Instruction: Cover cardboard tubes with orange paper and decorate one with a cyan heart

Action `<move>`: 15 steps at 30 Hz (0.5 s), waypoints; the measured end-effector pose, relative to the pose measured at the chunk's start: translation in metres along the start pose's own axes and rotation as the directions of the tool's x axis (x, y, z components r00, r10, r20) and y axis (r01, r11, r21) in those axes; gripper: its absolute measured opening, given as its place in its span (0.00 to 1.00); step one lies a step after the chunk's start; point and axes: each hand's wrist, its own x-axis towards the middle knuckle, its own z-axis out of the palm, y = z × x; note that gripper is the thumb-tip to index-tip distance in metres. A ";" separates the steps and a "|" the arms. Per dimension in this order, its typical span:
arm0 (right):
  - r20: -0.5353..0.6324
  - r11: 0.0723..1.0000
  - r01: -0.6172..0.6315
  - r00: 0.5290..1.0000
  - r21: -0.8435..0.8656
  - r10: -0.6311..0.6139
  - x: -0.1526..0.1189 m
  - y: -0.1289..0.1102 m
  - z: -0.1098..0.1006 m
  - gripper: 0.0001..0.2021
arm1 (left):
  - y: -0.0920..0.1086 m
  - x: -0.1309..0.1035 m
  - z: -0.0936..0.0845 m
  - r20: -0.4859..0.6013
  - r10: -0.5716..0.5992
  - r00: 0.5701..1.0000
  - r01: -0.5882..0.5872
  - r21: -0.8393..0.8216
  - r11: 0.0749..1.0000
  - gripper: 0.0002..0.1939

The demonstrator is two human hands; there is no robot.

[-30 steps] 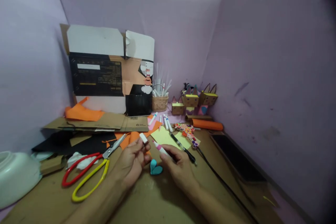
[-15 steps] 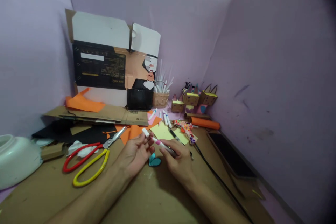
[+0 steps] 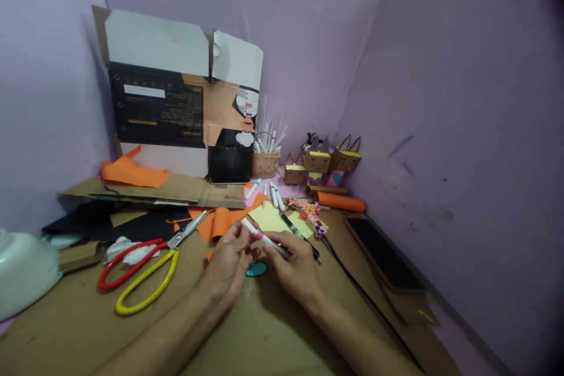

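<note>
In my right hand [image 3: 296, 264] is a white marker pen [image 3: 264, 239] with a pink band, its tip end pointing up and left. The fingers of my left hand [image 3: 228, 263] are closed on its white cap [image 3: 249, 225], which sits at the pen's end in line with the barrel. Whether the cap is pressed fully home cannot be seen. Just below the pen, a teal petal-shaped piece [image 3: 257, 269] lies on the cardboard, partly hidden by my left fingers. Yellow paper [image 3: 268, 218] and a black pen [image 3: 293, 226] lie just beyond my hands.
Scissors [image 3: 170, 244] with red and yellow handles lie at left, near a white bowl [image 3: 26, 273]. A hot glue gun [image 3: 311, 217] trails a black cord to the right, beside a dark flat device [image 3: 383, 252]. Behind stand a cardboard box [image 3: 158, 41] and a marker basket [image 3: 265, 164].
My left hand has brought the cap against the pen's tip end, closing the gap between them. Its fingers have curled in. The whole view has shifted slightly.
</note>
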 end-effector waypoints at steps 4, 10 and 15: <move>0.041 0.965 -0.157 0.988 0.209 0.152 0.003 -0.003 0.000 0.09 | 0.000 0.000 -0.004 -0.021 0.066 0.998 -0.063 0.142 0.988 0.03; 0.142 0.917 -0.277 0.959 0.288 0.245 0.002 -0.007 0.000 0.09 | 0.026 0.007 -0.012 -0.050 0.264 0.963 -0.241 0.279 0.929 0.07; 0.246 0.964 -0.231 0.950 0.135 0.193 -0.004 -0.010 0.004 0.09 | 0.031 0.010 -0.010 0.100 0.125 0.987 -0.152 0.345 0.926 0.20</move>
